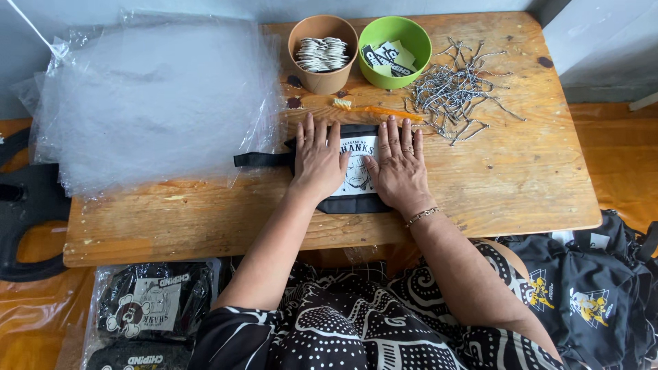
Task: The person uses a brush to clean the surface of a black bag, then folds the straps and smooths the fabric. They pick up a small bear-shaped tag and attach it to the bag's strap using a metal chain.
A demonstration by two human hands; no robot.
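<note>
Both the left hand [319, 164] and right hand [399, 170] press flat, fingers spread, on the black pouch [356, 175] mid-table [521, 185]; it looks soft, light and limp, best gripped along its edges.

The light was soft and even, daylight by the look of it, falling from above and somewhat behind the wooden table [521, 178]. Shadows stayed faint — only a thin dark edge lay under the left hand [319, 161] and the right hand [397, 168]. The stack of clear plastic sheets [151, 96] caught a milky glare and washed out pale. Focus held sharp across the tabletop — the wood grain read clearly. The table's edges bowed slightly, and the corners of the view looked a little softer.
</note>
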